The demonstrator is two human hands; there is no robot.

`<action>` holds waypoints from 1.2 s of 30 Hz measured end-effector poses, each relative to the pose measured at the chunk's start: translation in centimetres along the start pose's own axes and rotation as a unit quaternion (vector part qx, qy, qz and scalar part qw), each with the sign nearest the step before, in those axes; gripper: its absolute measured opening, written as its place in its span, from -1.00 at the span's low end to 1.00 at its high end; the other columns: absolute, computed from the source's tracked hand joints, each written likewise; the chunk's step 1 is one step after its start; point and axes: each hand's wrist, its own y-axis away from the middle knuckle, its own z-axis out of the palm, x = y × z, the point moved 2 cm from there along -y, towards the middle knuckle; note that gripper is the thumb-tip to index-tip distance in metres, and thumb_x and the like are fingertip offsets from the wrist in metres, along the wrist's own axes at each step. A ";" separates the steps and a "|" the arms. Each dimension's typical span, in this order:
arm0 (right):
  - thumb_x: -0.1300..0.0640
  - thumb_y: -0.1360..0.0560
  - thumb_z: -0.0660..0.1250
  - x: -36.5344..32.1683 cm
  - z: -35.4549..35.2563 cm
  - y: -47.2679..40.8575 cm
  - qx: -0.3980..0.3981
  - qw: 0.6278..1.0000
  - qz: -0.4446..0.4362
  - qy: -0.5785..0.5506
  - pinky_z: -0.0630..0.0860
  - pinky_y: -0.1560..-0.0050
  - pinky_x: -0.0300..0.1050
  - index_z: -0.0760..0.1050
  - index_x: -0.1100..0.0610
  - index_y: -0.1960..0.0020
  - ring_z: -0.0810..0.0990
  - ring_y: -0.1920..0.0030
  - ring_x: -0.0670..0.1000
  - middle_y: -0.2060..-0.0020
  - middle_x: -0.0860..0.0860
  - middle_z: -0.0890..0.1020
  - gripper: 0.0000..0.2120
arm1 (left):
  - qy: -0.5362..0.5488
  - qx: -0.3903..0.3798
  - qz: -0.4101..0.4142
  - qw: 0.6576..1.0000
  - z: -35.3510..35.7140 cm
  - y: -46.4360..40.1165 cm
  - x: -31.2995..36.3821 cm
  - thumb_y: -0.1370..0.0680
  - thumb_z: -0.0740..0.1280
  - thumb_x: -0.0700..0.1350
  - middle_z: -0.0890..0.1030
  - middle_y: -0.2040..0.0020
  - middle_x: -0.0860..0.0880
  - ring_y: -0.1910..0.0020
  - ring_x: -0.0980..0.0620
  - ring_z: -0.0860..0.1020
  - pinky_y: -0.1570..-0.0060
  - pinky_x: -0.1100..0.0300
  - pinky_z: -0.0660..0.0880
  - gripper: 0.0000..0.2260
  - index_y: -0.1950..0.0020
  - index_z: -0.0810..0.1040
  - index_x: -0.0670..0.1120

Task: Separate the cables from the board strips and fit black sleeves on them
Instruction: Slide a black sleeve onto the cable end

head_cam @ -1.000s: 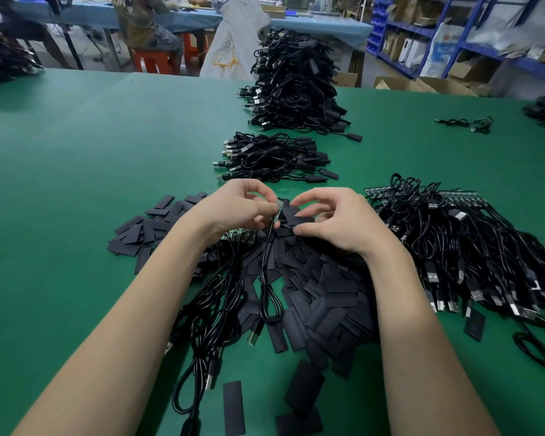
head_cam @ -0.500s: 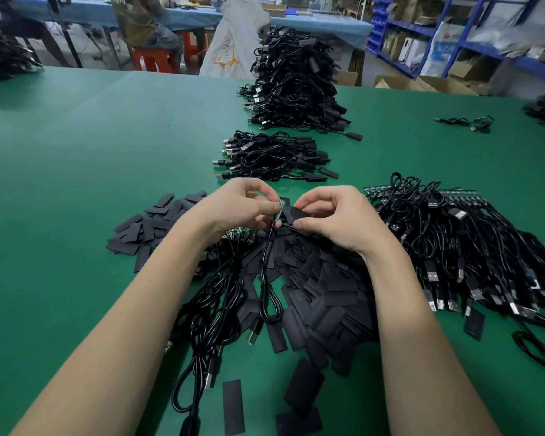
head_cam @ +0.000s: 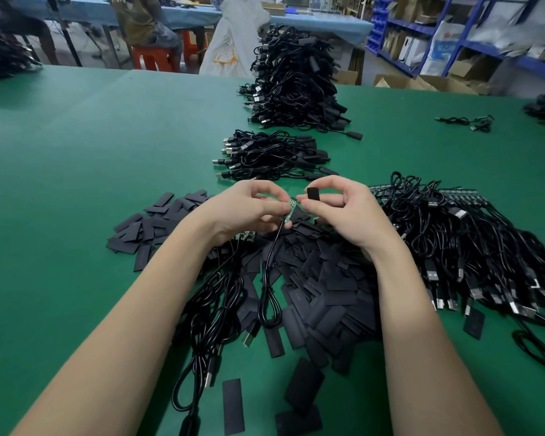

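My right hand (head_cam: 350, 215) has lifted the black sleeve (head_cam: 313, 194) off the pile since a moment ago and drawn a little away from my left; I pinch it between thumb and forefinger, its open end facing the small green board (head_cam: 290, 208), close but not touching; my left hand (head_cam: 249, 212) pinches that board upright, fingers curled round it; its black cable (head_cam: 268, 278) hangs down in a loop onto the heap of flat sleeves (head_cam: 321, 287) on the green table (head_cam: 92, 184).
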 end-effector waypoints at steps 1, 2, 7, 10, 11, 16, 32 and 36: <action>0.11 -0.51 0.51 0.1 -0.2 0.0 0.005 1.000 0.000 -0.008 0.64 -0.13 0.07 0.63 0.00 -0.01 0.74 0.05 0.08 0.14 -0.06 0.77 -0.89 | 0.005 -0.004 -0.001 1.000 0.1 0.0 0.0 -0.60 0.39 -0.26 0.55 0.05 -0.26 0.17 0.00 0.70 0.20 0.29 0.59 -0.95 0.02 0.55 -0.13; 0.13 -0.51 0.51 0.1 -0.3 0.0 0.010 1.000 0.000 -0.012 0.66 -0.11 0.05 0.65 0.02 0.01 0.73 0.05 0.12 0.16 -0.04 0.77 -0.92 | 0.008 -0.007 -0.002 1.000 0.2 0.0 0.0 -0.60 0.39 -0.26 0.54 0.05 -0.26 0.17 -0.01 0.70 0.20 0.28 0.59 -0.95 0.02 0.55 -0.14; 0.25 -0.48 0.53 0.2 -0.1 0.0 0.010 0.995 0.042 -0.089 0.68 0.10 -0.14 0.67 0.12 0.08 0.73 0.18 0.07 0.22 0.08 0.76 -0.92 | 0.008 -0.009 -0.004 1.000 0.5 -0.1 -0.1 -0.60 0.38 -0.27 0.58 0.07 -0.21 0.16 -0.03 0.69 0.21 0.29 0.59 -0.95 0.02 0.54 -0.15; 0.23 -0.45 0.57 0.1 0.0 -0.1 0.024 0.988 0.055 -0.145 0.69 0.09 -0.10 0.60 0.13 0.09 0.73 0.19 0.07 0.22 0.11 0.75 -0.85 | 0.012 -0.017 -0.004 1.000 0.6 0.0 -0.1 -0.60 0.38 -0.26 0.53 0.06 -0.24 0.15 -0.02 0.69 0.21 0.29 0.59 -0.95 0.01 0.55 -0.15; 0.21 -0.45 0.57 0.0 0.0 -0.1 0.024 0.987 0.056 -0.146 0.69 0.10 -0.08 0.57 0.12 0.10 0.72 0.20 0.06 0.20 0.13 0.75 -0.83 | 0.017 -0.021 -0.002 1.000 0.6 0.0 -0.1 -0.60 0.38 -0.27 0.53 0.06 -0.24 0.15 -0.02 0.69 0.21 0.29 0.58 -0.95 0.01 0.55 -0.15; 0.17 -0.45 0.57 -0.3 0.1 0.3 0.017 0.986 0.050 -0.159 0.63 0.24 -0.21 0.52 0.06 0.18 0.62 0.17 0.02 0.07 0.26 0.72 -0.79 | 0.039 -0.039 0.006 0.998 0.9 -0.1 0.0 -0.59 0.39 -0.27 0.65 0.18 -0.07 0.16 0.01 0.69 0.20 0.29 0.57 -0.94 0.03 0.56 -0.14; 0.11 -0.26 0.57 -0.2 0.8 0.5 0.080 0.916 0.062 -0.389 0.60 0.19 -0.32 0.74 0.09 0.25 0.71 0.18 -0.11 0.17 0.04 0.76 -0.91 | 0.170 -0.126 -0.035 0.977 1.9 0.1 0.1 -0.53 0.40 -0.22 0.64 0.21 -0.01 0.16 0.05 0.68 0.27 0.31 0.57 -0.93 0.03 0.57 -0.08; 0.15 -0.29 0.56 -0.4 0.7 0.4 0.092 0.900 0.051 -0.423 0.61 0.17 -0.31 0.75 0.10 0.26 0.72 0.17 -0.11 0.20 0.04 0.75 -0.96 | 0.182 -0.131 -0.040 0.974 2.0 0.0 0.2 -0.57 0.36 -0.23 0.64 0.21 0.02 0.17 0.08 0.68 0.24 0.32 0.58 -0.93 0.04 0.58 -0.07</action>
